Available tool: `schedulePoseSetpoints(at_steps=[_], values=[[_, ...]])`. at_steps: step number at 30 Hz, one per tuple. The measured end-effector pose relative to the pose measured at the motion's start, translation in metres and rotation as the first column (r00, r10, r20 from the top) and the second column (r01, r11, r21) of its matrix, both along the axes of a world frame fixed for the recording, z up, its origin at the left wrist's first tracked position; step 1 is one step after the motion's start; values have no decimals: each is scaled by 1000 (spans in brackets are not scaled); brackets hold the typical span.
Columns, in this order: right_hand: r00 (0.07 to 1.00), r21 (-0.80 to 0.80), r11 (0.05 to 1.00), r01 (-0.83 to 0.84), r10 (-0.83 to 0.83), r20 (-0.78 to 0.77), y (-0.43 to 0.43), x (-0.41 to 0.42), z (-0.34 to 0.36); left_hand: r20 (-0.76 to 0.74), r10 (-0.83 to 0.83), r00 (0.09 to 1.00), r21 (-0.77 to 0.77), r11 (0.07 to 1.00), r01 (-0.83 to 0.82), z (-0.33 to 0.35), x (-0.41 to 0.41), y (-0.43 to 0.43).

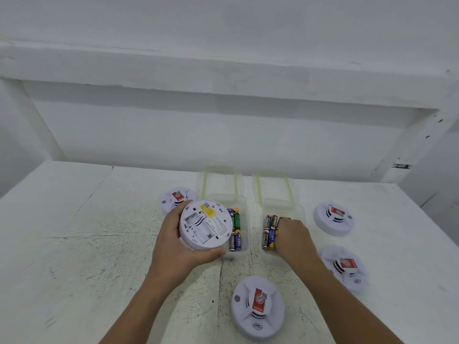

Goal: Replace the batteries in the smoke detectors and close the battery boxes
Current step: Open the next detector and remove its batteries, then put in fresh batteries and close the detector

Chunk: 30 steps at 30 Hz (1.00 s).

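Grips an upturned smoke detector in the left hand over the left battery box; reaches the right hand among batteries in the right battery box, cannot tell whether clamped on one.

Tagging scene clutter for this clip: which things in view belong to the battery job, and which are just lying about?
Job: upturned detector held by left hand; right hand reaching into right battery box; left battery box; batteries; four more detectors on the table.
Lying about: nothing loose, just the wall behind.
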State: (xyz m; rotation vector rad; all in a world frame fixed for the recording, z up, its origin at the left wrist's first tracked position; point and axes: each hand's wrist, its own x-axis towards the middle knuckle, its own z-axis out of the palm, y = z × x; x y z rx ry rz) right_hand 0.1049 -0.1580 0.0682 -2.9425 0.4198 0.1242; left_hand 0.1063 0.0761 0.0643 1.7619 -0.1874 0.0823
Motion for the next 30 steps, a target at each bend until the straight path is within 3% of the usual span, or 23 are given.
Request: schedulePoseSetpoints(at_steps=[14,19,25,30], values=[[999,-52,999,-3,5,42,-5,6,8,-35,55,998,-1,998,-55,-2,4,27],[946,-6,973,-230,225,234,26,19,21,-69,54,996,8,999,-54,-7,4,34],[896,-195,876,-441,442,-37,77,36,16,-81,12,997,-11,1000,-13,-6,1,34],[896,-313,840,-444,422,-139,93,38,7,-70,-3,998,24,1000,4,-5,2,36]])
